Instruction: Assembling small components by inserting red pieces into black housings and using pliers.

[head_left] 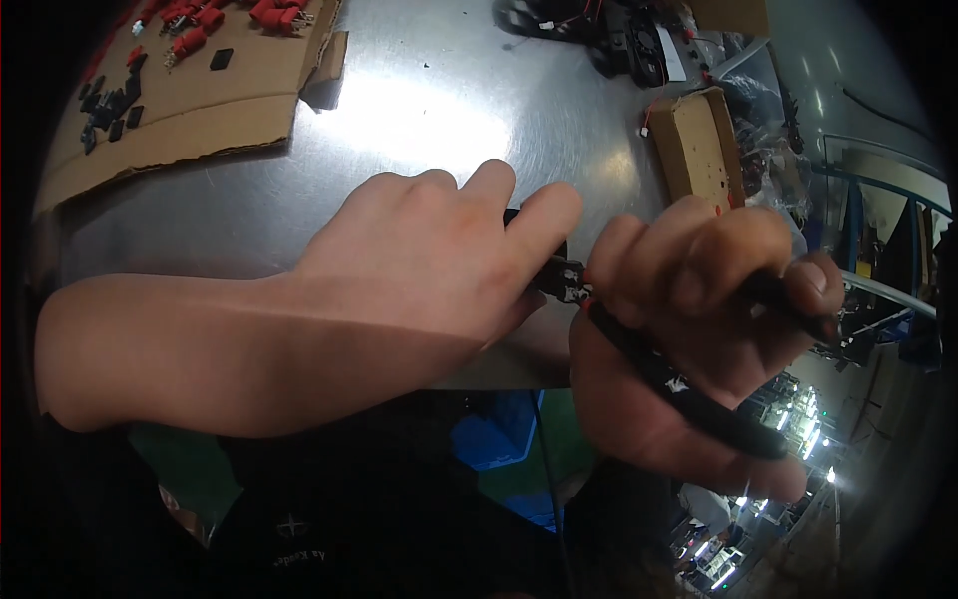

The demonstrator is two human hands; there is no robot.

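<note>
The right hand (689, 270), at 3 o'clock from the view's centre, grasps black-handled pliers (649, 361). The pliers' head points to 9 o'clock, toward the left hand (429, 250); one handle extends to 4 o'clock across the palm. The left hand, just beside the head, has its fingers curled around a dark piece (512, 216); the piece is mostly hidden and its type cannot be determined. Both hands are above a metal worktable (399, 130). A cardboard sheet (225, 125) at 10 o'clock carries red connectors (195, 35) and small black parts (115, 110). An open cardboard box (689, 145) lies at 2 o'clock.
</note>
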